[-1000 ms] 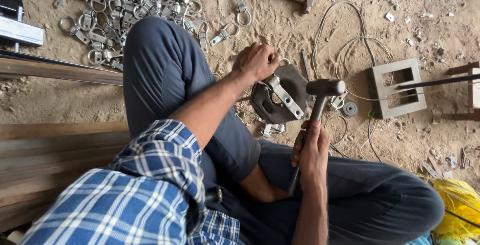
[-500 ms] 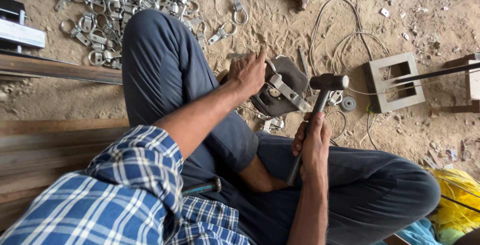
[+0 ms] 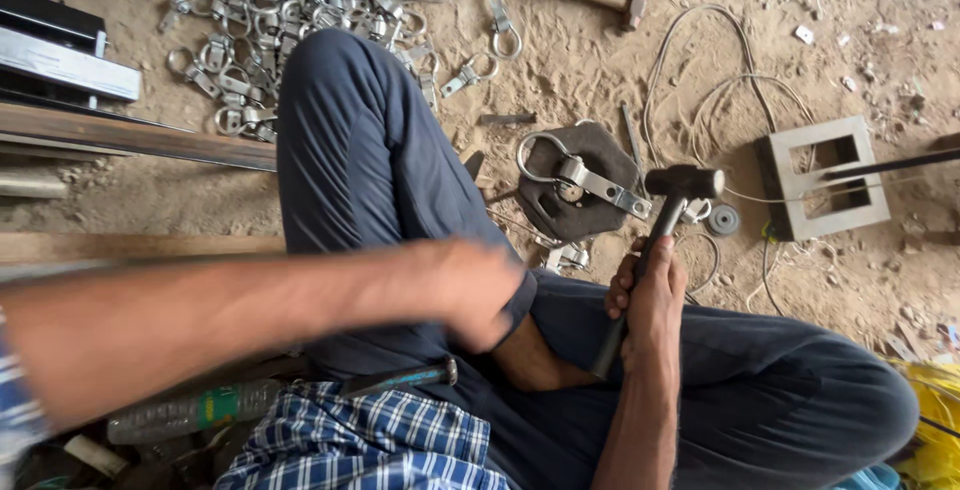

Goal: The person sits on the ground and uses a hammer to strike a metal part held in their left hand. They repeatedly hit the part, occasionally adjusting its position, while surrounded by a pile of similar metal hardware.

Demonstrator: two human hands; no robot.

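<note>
Right hand (image 3: 648,295) fingers wrap the hammer (image 3: 655,240) low on its stiff handle, head-heavy over the rigid metal clamp (image 3: 590,182); left hand (image 3: 480,295) blurred, fingers unreadable.

Single head-worn view, looking steeply down, close over the seated person's lap, sandy floor (image 3: 600,80) beyond

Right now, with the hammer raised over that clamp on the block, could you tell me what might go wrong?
The clamp lies loose on the dark block with no hand steadying it; a blow could make it jump or skid. The right hand grips the hammer low on its handle, so aim may wander. The person's knee sits close beside the block.
</note>
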